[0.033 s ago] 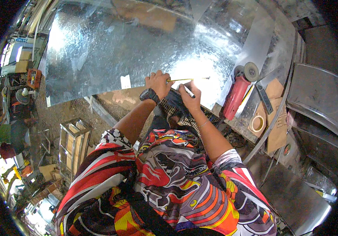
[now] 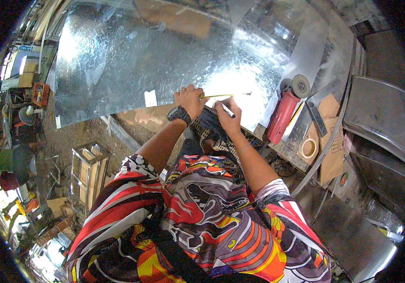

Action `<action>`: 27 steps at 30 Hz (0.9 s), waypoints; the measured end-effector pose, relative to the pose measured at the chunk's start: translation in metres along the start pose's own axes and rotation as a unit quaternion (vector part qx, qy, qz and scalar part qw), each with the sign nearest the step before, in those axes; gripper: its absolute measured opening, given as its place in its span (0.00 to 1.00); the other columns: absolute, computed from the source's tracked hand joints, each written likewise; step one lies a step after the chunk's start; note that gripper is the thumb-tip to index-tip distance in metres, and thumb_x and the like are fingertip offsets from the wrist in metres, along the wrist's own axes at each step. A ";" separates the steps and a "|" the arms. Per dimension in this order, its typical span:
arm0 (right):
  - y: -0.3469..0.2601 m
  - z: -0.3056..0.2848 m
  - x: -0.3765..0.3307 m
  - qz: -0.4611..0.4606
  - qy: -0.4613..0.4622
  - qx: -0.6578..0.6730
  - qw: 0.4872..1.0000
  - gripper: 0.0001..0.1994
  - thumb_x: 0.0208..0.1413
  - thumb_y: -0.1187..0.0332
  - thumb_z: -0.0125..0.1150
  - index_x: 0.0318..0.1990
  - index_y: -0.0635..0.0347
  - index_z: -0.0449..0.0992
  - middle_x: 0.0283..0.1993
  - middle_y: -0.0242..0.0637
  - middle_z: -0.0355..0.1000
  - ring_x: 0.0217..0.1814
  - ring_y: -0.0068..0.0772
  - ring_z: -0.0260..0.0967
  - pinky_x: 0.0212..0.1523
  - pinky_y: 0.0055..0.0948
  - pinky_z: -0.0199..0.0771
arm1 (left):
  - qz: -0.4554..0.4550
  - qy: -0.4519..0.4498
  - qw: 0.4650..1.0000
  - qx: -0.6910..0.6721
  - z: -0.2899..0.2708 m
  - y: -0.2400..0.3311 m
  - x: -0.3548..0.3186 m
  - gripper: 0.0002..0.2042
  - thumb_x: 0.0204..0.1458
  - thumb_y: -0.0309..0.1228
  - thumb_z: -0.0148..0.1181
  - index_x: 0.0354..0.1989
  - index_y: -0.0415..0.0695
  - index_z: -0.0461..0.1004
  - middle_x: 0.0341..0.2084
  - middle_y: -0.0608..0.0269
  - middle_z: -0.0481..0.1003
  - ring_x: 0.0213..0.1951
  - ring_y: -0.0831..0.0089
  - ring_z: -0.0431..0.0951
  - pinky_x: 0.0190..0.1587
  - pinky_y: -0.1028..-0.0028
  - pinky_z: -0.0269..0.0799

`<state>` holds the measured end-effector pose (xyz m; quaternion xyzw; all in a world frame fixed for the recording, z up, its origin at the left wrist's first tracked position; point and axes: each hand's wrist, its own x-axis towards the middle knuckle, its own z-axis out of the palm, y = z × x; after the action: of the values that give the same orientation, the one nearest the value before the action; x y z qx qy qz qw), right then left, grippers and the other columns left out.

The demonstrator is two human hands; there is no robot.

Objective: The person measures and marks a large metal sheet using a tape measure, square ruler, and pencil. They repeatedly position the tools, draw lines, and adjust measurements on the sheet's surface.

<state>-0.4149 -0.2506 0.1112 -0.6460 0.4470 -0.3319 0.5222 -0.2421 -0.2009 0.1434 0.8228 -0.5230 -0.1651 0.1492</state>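
My left hand (image 2: 189,100), with a dark watch (image 2: 179,114) on its wrist, is closed at the near edge of a shiny metal sheet (image 2: 127,61). From its fingers a thin yellow tape measure blade (image 2: 226,95) runs right across the sheet to a dark end. The case of the tape measure is hidden by the hand. My right hand (image 2: 230,119) is closed around a white marker (image 2: 226,109) with a black end, just below the blade. The marker's tip is hard to make out in the glare. A white paper label (image 2: 150,98) sticks to the sheet's edge left of my hands.
To the right lie a red angle grinder (image 2: 285,111), a dark flat bar (image 2: 316,118), a tape roll (image 2: 308,148) and cardboard (image 2: 332,158). A metal frame (image 2: 89,174) stands on the floor at left. Dark metal panels (image 2: 379,125) stand far right. Another person (image 2: 16,162) is at far left.
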 end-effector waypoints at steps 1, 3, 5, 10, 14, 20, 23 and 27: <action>-0.001 0.001 0.001 -0.001 0.014 0.009 1.000 0.07 0.65 0.71 0.64 0.39 0.66 0.75 0.34 0.35 0.79 0.35 0.21 0.75 0.38 0.25 0.75 | 0.009 0.020 1.000 -0.001 0.004 -0.004 0.001 0.14 0.57 0.47 0.66 0.41 0.52 0.84 0.42 0.55 0.77 0.50 0.49 0.77 0.53 0.46 0.67; -0.004 -0.010 -0.003 0.019 0.038 -0.004 0.999 0.09 0.68 0.67 0.58 0.45 0.65 0.75 0.38 0.37 0.79 0.39 0.23 0.76 0.41 0.26 0.76 | 0.001 0.032 0.998 -0.050 0.011 -0.013 0.008 0.14 0.58 0.47 0.65 0.40 0.51 0.83 0.39 0.55 0.77 0.46 0.52 0.79 0.49 0.50 0.70; -0.027 -0.027 -0.015 0.034 0.055 -0.045 0.997 0.12 0.72 0.63 0.53 0.51 0.64 0.74 0.42 0.39 0.79 0.43 0.24 0.76 0.44 0.26 0.76 | -0.044 0.011 0.988 -0.147 0.016 -0.034 0.012 0.15 0.61 0.48 0.63 0.41 0.48 0.82 0.36 0.57 0.77 0.40 0.57 0.81 0.44 0.55 0.73; -0.043 -0.096 -0.051 0.011 0.058 -0.036 0.998 0.17 0.73 0.60 0.52 0.59 0.64 0.74 0.46 0.42 0.80 0.48 0.28 0.77 0.50 0.29 0.75 | -0.158 -0.026 0.861 -0.483 -0.055 -0.048 -0.020 0.16 0.68 0.48 0.55 0.41 0.46 0.75 0.30 0.62 0.77 0.28 0.71 0.80 0.32 0.70 0.74; -0.016 -0.106 -0.080 0.055 0.018 -0.096 0.994 0.15 0.70 0.63 0.57 0.57 0.63 0.75 0.48 0.40 0.80 0.49 0.29 0.76 0.55 0.30 0.74 | -0.170 -0.119 0.780 -0.590 -0.058 -0.047 -0.061 0.15 0.69 0.47 0.53 0.41 0.47 0.73 0.29 0.64 0.77 0.27 0.73 0.79 0.32 0.72 0.75; -0.047 -0.031 -0.088 0.073 -0.170 -0.018 0.983 0.24 0.60 0.62 0.71 0.60 0.60 0.70 0.58 0.39 0.72 0.61 0.29 0.68 0.62 0.33 0.68 | -0.169 -0.052 0.743 -0.646 -0.027 0.044 -0.119 0.14 0.69 0.41 0.55 0.45 0.43 0.78 0.31 0.69 0.78 0.32 0.81 0.77 0.35 0.75 0.74; -0.061 -0.023 -0.080 0.118 -0.209 0.027 0.970 0.26 0.59 0.59 0.74 0.59 0.60 0.72 0.57 0.38 0.73 0.61 0.29 0.68 0.64 0.33 0.67 | -0.204 -0.051 0.719 -0.662 -0.048 0.059 -0.122 0.13 0.68 0.39 0.57 0.44 0.42 0.79 0.32 0.70 0.78 0.34 0.83 0.76 0.37 0.76 0.72; -0.099 -0.041 -0.066 0.092 -0.242 -0.084 0.962 0.26 0.56 0.58 0.74 0.58 0.61 0.75 0.56 0.44 0.76 0.60 0.40 0.73 0.62 0.38 0.70 | -0.250 -0.003 0.721 -0.647 -0.050 0.061 -0.129 0.14 0.67 0.41 0.59 0.42 0.41 0.80 0.30 0.69 0.77 0.34 0.82 0.75 0.39 0.76 0.72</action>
<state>-0.4542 -0.1993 0.2198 -0.7047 0.3911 -0.0773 0.5869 -0.3215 -0.1052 0.2287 0.6267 -0.0650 -0.4968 0.5968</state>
